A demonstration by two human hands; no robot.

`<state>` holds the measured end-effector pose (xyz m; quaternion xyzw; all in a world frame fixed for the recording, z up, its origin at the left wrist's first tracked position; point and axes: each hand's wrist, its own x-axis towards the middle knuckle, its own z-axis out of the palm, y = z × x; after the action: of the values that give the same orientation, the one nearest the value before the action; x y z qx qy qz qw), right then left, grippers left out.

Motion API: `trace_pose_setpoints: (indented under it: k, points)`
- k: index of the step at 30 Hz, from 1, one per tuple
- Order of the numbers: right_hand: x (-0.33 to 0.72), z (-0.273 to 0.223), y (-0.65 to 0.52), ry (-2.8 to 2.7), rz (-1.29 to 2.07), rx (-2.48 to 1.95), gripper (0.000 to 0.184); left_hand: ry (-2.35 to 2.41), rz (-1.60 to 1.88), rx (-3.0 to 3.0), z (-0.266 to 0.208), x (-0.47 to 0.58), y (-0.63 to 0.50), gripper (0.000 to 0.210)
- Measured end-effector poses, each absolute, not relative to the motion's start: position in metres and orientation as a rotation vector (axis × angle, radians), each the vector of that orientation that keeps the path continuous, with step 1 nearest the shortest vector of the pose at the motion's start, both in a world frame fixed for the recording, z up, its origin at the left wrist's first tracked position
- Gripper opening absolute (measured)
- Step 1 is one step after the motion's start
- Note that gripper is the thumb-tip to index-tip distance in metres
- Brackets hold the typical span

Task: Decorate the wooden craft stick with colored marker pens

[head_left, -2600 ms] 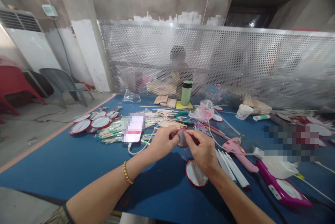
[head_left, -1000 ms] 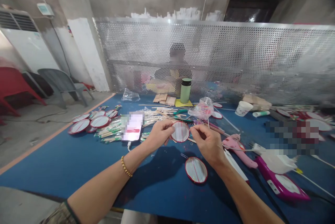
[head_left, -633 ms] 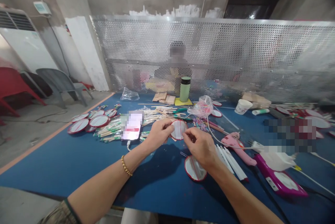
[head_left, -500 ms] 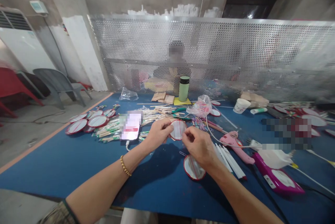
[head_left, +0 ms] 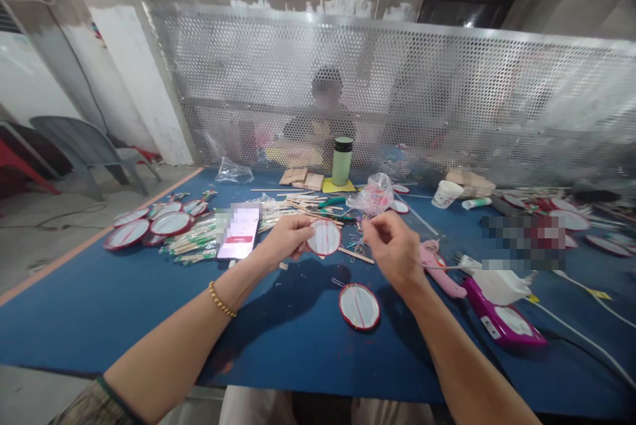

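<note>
Left grip (head_left: 284, 241) is clamped on the left edge of a red-rimmed white disc (head_left: 325, 237), held over the blue worktop (head_left: 149, 319). Right grip (head_left: 396, 251) hovers beside it, fingers bunched; whether they pinch anything, I cannot tell. Nearer the person, a second disc (head_left: 359, 307) lies on the worktop.

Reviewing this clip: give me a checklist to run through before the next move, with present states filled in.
1. Left hand gripping the round white disc with red rim: ok.
2. Right hand also on that disc: not ok, a gap shows.
3. Thread in the right fingertips: cannot tell, too small.
4. Second red-rimmed white disc lying on the blue table: ok.
5. Green cylindrical bottle upright: ok.
</note>
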<state>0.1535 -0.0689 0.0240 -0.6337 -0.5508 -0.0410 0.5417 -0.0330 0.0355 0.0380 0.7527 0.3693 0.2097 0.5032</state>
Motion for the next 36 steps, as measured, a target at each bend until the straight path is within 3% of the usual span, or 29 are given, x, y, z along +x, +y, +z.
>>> trace_pose_setpoints:
  k: [7,12,21,27,30,33,36]
  points:
    - [0.192,0.017,-0.06,-1.643,-0.251,-2.08,0.021,1.008,0.095,1.979,0.027,-0.036,0.04,0.02]
    - [0.176,0.006,-0.065,-1.884,-0.136,-2.207,0.012,1.125,0.094,2.251,0.028,-0.035,0.029,0.034]
    - [0.16,0.013,-0.068,-2.001,-0.143,-2.351,0.027,1.268,0.223,2.639,0.038,-0.038,0.019,0.013]
    - [0.151,0.029,-0.086,-1.962,-0.225,-2.275,0.025,1.248,0.4,2.834,0.068,-0.039,-0.009,0.028]
    - [0.145,0.027,-0.114,-2.045,-0.196,-2.119,0.018,0.866,0.62,3.108,0.069,-0.033,-0.036,0.025]
    - [0.141,0.015,-0.142,-2.013,-0.197,-1.769,0.019,0.525,0.41,3.172,0.055,-0.024,-0.055,0.024]
    - [0.138,0.001,-0.162,-1.858,-0.175,-1.636,0.02,0.473,0.14,3.061,0.045,-0.018,-0.054,0.027]
